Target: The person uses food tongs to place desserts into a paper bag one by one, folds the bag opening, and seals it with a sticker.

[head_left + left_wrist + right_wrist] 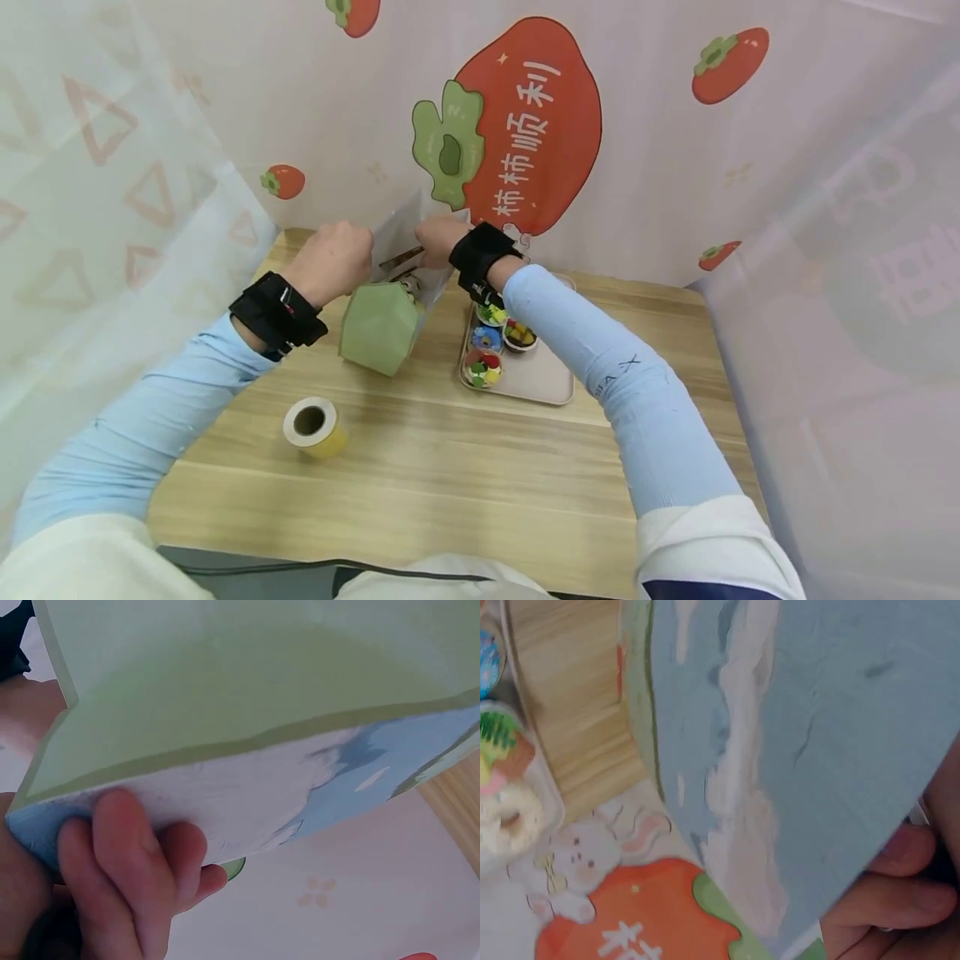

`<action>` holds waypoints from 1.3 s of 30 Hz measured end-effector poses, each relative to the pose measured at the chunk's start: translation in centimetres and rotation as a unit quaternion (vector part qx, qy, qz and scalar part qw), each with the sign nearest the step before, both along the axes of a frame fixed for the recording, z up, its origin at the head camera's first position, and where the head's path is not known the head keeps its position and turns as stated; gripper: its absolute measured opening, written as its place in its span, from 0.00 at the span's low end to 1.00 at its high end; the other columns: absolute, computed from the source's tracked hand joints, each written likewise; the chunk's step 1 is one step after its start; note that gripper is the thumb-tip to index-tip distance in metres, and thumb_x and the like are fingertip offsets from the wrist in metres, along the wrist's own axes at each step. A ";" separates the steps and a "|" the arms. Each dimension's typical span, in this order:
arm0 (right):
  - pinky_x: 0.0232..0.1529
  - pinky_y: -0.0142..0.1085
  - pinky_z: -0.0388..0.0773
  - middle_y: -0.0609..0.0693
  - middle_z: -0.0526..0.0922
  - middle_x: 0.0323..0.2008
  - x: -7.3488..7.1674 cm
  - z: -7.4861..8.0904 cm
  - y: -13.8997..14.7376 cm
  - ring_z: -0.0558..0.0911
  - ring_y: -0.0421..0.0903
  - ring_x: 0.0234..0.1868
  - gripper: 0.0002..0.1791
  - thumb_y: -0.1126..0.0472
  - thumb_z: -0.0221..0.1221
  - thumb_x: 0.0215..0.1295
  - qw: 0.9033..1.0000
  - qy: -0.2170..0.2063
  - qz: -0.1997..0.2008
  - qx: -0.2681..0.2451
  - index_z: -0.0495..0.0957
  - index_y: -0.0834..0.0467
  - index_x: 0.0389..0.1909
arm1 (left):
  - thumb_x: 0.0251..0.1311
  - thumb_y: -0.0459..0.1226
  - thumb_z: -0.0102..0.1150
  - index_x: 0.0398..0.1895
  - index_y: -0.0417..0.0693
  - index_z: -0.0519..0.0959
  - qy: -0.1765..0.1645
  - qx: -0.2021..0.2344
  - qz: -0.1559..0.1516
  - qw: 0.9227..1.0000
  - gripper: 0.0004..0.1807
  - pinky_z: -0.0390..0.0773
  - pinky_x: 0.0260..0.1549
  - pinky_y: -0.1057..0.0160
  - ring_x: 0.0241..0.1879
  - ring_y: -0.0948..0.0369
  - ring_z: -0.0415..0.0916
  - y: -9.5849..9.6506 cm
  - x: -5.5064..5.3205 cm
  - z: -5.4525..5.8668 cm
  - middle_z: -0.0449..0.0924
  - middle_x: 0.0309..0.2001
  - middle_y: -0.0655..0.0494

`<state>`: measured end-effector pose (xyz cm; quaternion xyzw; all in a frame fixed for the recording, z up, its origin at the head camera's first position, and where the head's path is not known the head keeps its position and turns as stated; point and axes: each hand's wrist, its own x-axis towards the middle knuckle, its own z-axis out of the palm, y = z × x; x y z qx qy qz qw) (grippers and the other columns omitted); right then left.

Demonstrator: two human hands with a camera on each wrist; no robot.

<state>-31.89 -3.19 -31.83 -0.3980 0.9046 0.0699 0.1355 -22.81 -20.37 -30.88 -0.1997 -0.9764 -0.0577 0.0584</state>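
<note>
A pale green paper bag with blue and white painted sides stands tilted on the wooden table, left of centre. My left hand grips its upper left edge, and in the left wrist view the curled fingers lie against the painted side. At the upper right edge, my right hand pinches the bag's wall; the right wrist view has its fingers folded at the rim beside the blue panel. Between the hands the mouth gapes, and dark brown shapes show inside. Much of the interior is hidden.
A beige tray with several colourful cupcake-like and doughnut-like pieces sits right of the bag, partly under my right arm. Nearer me stands a yellow roll with a hollow core. Printed curtains border the table's back and sides.
</note>
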 end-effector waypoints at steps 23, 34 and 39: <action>0.26 0.35 0.62 0.51 0.68 0.21 11.2 2.8 21.1 0.65 0.44 0.21 0.11 0.56 0.57 0.73 0.937 0.014 -0.102 -0.335 0.75 0.61 0.38 | 0.56 0.24 0.45 0.13 0.37 0.74 -0.020 0.018 0.027 0.999 0.15 0.77 0.14 0.54 0.17 0.45 0.78 -1.3 -0.6 0.1 0.78 0.16 0.39; 0.17 0.28 0.63 0.44 0.70 0.22 19.6 -9.0 27.2 0.63 0.32 0.18 0.10 0.62 0.58 0.71 0.911 -0.035 -0.191 -0.365 0.74 0.64 0.45 | 0.56 0.24 0.43 0.13 0.37 0.75 -0.046 0.027 0.041 0.998 0.16 0.74 0.13 0.57 0.17 0.47 0.78 -1.4 -0.8 0.2 0.78 0.17 0.40; 0.18 0.27 0.64 0.44 0.70 0.23 21.5 -13.6 26.9 0.64 0.32 0.19 0.14 0.58 0.58 0.72 0.899 -0.086 -0.246 -0.351 0.74 0.66 0.46 | 0.56 0.24 0.43 0.11 0.39 0.73 -0.037 0.027 0.035 0.998 0.17 0.72 0.12 0.58 0.15 0.49 0.76 -1.4 -0.8 0.1 0.76 0.14 0.43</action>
